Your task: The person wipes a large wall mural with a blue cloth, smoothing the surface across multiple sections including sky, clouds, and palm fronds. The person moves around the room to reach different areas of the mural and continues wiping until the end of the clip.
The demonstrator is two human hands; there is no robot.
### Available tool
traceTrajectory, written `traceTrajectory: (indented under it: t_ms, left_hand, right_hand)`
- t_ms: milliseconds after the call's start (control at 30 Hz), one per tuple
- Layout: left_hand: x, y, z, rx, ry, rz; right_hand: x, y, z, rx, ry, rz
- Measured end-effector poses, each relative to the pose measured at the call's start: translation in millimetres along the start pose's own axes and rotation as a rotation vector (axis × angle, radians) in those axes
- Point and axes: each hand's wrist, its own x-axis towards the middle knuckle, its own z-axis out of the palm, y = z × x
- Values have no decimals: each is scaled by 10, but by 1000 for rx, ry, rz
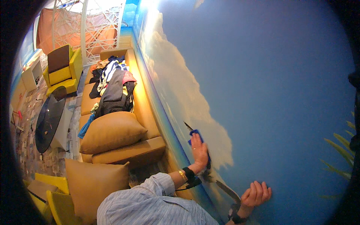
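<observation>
My left hand [199,153] lies against a wall [270,92] painted with blue sky and a pale cloud. Under its fingers is a blue cloth [197,135], pressed to the painted cloud and mostly hidden by the hand. A dark pointed mark [187,125] shows just beyond the cloth; whether it is paint or shadow is unclear. Lower and to the right, my right hand [256,194] rests at the wall with its fingers curled. Its palm is hidden, so anything inside it cannot be seen.
Along the wall runs a tan sofa [153,123] bearing piled clothes [112,92] and a cushion [112,132]. Another cushion [95,185] stands nearer me. An oval dark-topped table [47,126] and a yellow armchair [63,70] are to the left. Painted leaves [341,149] show at right.
</observation>
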Motion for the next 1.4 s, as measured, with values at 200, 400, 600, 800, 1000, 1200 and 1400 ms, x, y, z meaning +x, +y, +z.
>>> traceTrajectory:
  t_ms: [200, 400, 600, 800, 1000, 1200, 1400]
  left_hand:
    - [244, 1204, -254, -36, -180, 648]
    - [969, 1963, -282, -10, -118, 977]
    - [1361, 2012, -343, 50, 1, 978]
    - [1397, 1322, -316, 71, 44, 650]
    - [1277, 505, -313, 33, 101, 384]
    - [974, -404, -246, 76, 105, 85]
    - [314, -1258, -224, 40, -20, -413]
  right_hand:
    - [200, -58, -63, 141, 4, 31]
    - [636, -161, 164, 171, 90, 6]
    - [747, -226, 340, 108, 96, -57]
    - [706, -221, 339, 75, 68, -48]
    - [721, -234, 341, 40, 56, -56]
    - [716, -230, 331, 19, 30, -61]
    - [720, -219, 308, -1, 11, -78]
